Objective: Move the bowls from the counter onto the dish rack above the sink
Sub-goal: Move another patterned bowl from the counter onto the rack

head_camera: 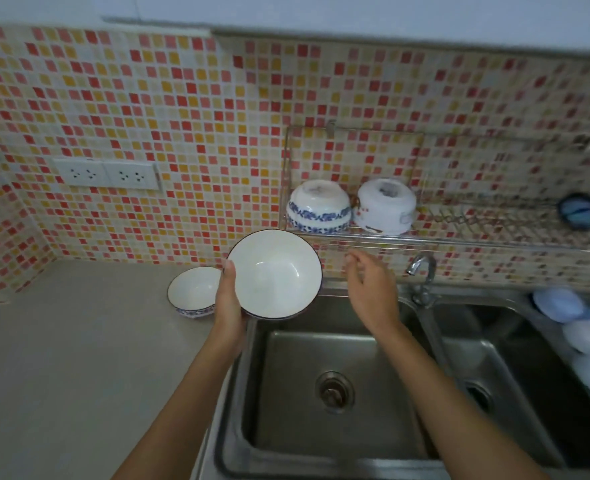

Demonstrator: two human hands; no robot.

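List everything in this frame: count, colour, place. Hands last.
large bowl: 1, white with dark rim, held over the sink's left edge
small bowl: 1, white with blue band, upright on the counter
upturned bowls: 2, one white with blue pattern, one white with small red marks, side by side on the dish rack
dish rack: 1, metal wire, on the wall above the sink
sink: 1, steel, two basins
faucet: 1, chrome, behind the sink
counter: 1, beige, left of sink
wall sockets: 2, white, on the tiled wall
pale blue round items: blurred, right edge
left hand: grips the large bowl
right hand: open, empty, beside the bowl
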